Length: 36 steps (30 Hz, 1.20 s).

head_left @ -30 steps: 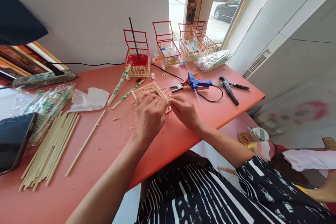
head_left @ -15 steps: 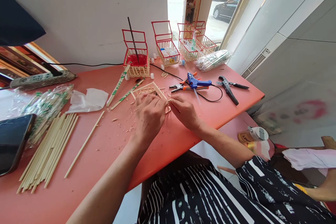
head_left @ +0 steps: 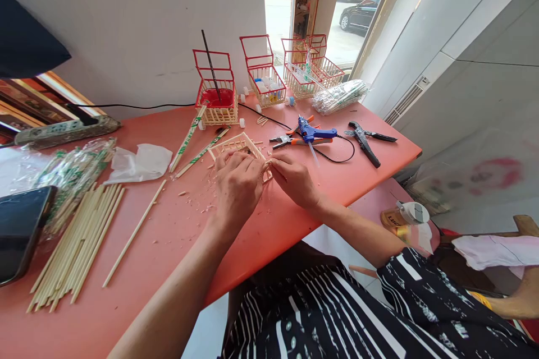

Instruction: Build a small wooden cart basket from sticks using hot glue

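Observation:
A small unpainted basket made of chopstick pieces rests on the red table, largely covered by my hands. My left hand is closed over its near side, fingers curled and thumb hidden. Its fingertips meet those of my right hand at the basket's right corner. The right hand is pinched there; what sits between its fingers is too small and covered to name. Beyond my right hand lies a blue glue gun, resting across orange-handled pliers. Wood chips are scattered left of the basket.
Red-trimmed stick carts line the back, one holding a red container. Loose chopsticks, a single chopstick and a phone lie left. Black-handled cutters lie right, near the table edge. A cable crosses behind.
The view has shifted slightly. Both hands stay at the basket's right corner, fingertips together, with barely any visible movement.

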Motion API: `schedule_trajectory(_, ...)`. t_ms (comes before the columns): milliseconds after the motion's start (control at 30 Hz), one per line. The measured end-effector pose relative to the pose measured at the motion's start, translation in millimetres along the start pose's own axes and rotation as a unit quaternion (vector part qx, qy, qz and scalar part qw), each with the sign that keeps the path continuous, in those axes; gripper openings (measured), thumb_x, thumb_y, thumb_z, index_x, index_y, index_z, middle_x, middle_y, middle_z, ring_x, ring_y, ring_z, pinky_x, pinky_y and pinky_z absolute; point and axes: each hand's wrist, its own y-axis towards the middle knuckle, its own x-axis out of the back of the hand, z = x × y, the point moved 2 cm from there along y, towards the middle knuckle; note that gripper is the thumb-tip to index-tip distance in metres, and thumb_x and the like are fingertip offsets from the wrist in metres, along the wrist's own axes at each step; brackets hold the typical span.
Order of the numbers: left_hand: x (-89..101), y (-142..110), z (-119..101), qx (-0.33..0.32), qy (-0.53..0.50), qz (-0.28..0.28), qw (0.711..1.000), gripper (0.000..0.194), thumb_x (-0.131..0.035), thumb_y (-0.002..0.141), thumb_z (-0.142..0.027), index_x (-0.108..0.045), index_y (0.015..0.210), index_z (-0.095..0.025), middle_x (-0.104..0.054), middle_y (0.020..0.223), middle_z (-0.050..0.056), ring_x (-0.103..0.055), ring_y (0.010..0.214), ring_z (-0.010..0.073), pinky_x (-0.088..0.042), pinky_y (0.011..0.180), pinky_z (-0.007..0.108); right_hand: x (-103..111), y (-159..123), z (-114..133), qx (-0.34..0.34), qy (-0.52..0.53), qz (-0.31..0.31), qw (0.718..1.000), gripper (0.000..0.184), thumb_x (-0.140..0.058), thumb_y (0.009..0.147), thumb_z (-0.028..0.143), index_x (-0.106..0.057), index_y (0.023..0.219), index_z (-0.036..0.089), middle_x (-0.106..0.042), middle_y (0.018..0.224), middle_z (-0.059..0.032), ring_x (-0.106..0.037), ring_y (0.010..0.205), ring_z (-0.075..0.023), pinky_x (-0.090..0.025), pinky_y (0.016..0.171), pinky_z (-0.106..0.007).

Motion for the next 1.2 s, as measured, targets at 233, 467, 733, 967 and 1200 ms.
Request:
schedule_trajectory(233, -0.6, -0.2, 0.5, 0.003, -0.005, -0.006, 1.0, 0.022, -0.056, 0.102, -0.022, -0.073, 0.089, -0.023, -0.079, 0.085, 0.009, -0.07, 0.093, 0.0297, -0.045, 0.101, 0.049, -1.4, -0.6, -2.4, 0.002, -0.006, 0.002, 1.0, 0.03, -0.046, 0.111, 0.026, -0.069, 0.091, 0.021, -0.071, 0.099, -0.0083, -0.07, 0.093, -0.0183, -0.059, 0.084, -0.03)
schedule_trajectory(467, 0.2, 0.2, 1.2, 0.0, -0.006, -0.002, 1.0, 0.022, -0.055, 0.102, -0.02, -0.074, 0.089, -0.022, -0.079, 0.086, 0.01, -0.071, 0.094, 0.0301, -0.045, 0.104, 0.049, -0.9, -0.4, -3.1, 0.005, 0.0, 0.005, 1.0, 0.032, -0.046, 0.111, 0.025, -0.068, 0.089, 0.019, -0.072, 0.101, -0.0107, -0.071, 0.092, -0.0197, -0.059, 0.084, -0.033)
schedule_trajectory(733, 3.5, 1.5, -1.1, 0.0, -0.014, 0.003, 1.0, 0.021, -0.056, 0.102, -0.02, -0.074, 0.09, -0.023, -0.079, 0.085, 0.008, -0.071, 0.094, 0.029, -0.044, 0.107, 0.049, -0.7, -0.7, -3.5, -0.014, -0.005, 0.024, 1.0, 0.026, -0.05, 0.108, 0.02, -0.067, 0.088, 0.021, -0.07, 0.103, -0.0102, -0.072, 0.096, -0.0209, -0.058, 0.087, -0.033)
schedule_trajectory(967, 3.3, 1.6, -1.5, -0.008, -0.005, -0.003, 1.0, 0.022, -0.055, 0.102, -0.018, -0.072, 0.089, -0.022, -0.079, 0.084, 0.008, -0.071, 0.092, 0.0281, -0.045, 0.108, 0.049, -0.9, -1.2, -2.4, 0.001, -0.014, 0.002, 1.0, 0.031, -0.047, 0.11, 0.024, -0.065, 0.086, 0.02, -0.072, 0.099, -0.0092, -0.071, 0.091, -0.0184, -0.059, 0.083, -0.031)
schedule_trajectory(1200, 2.6, 1.9, -1.3, -0.012, -0.002, -0.006, 1.0, 0.022, -0.055, 0.103, -0.019, -0.072, 0.088, -0.021, -0.078, 0.082, 0.008, -0.071, 0.091, 0.0279, -0.045, 0.106, 0.048, -0.3, -0.1, -3.1, 0.009, -0.008, 0.002, 1.0, 0.03, -0.047, 0.111, 0.026, -0.068, 0.09, 0.021, -0.072, 0.099, -0.0082, -0.07, 0.092, -0.0178, -0.06, 0.083, -0.03)
